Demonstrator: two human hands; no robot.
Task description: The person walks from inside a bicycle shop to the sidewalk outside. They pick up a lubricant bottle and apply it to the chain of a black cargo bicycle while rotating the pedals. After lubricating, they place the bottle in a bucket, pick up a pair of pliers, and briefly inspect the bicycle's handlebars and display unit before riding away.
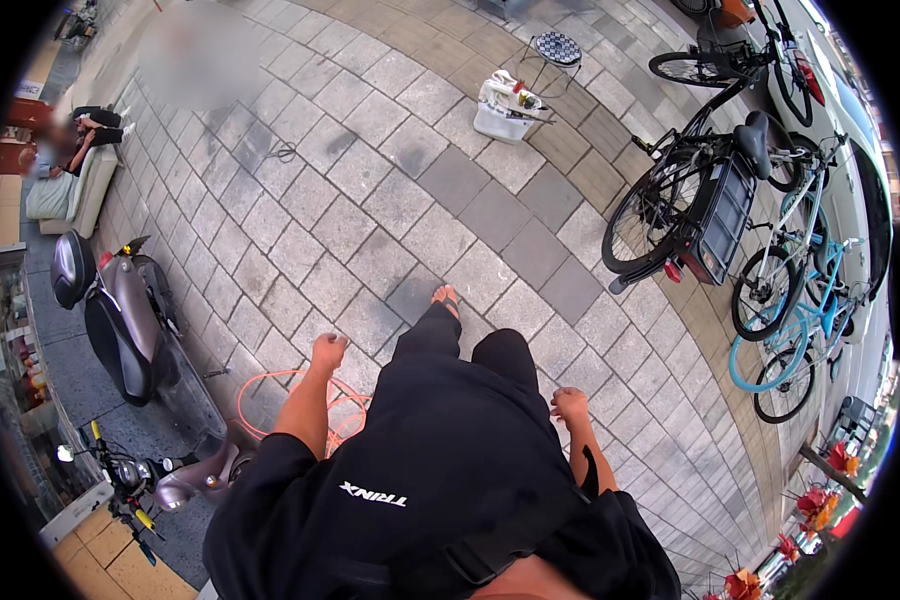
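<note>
Paved street, from where I stand. Person mid-stride or standing, one foot forward; can't tell which. Left hand [330, 350]: fingers curled loosely, nothing visible in it. Right hand [570, 403]: out past the other hip, also half-curled, no object seen; how tightly either closes, can't tell.

Nearest thing: orange coil [270, 375], hose or cable, lying in loose loops on the paving [370, 190] beside the left forearm, partly hidden by arm and shirt. Scooter [125, 335] beyond it to the left.

Judgement: coil looks light, bendy yet springy, hard to break, perhaps slick; loops likely to slide apart. Best hold: several strands gathered together, not one alone.
</note>
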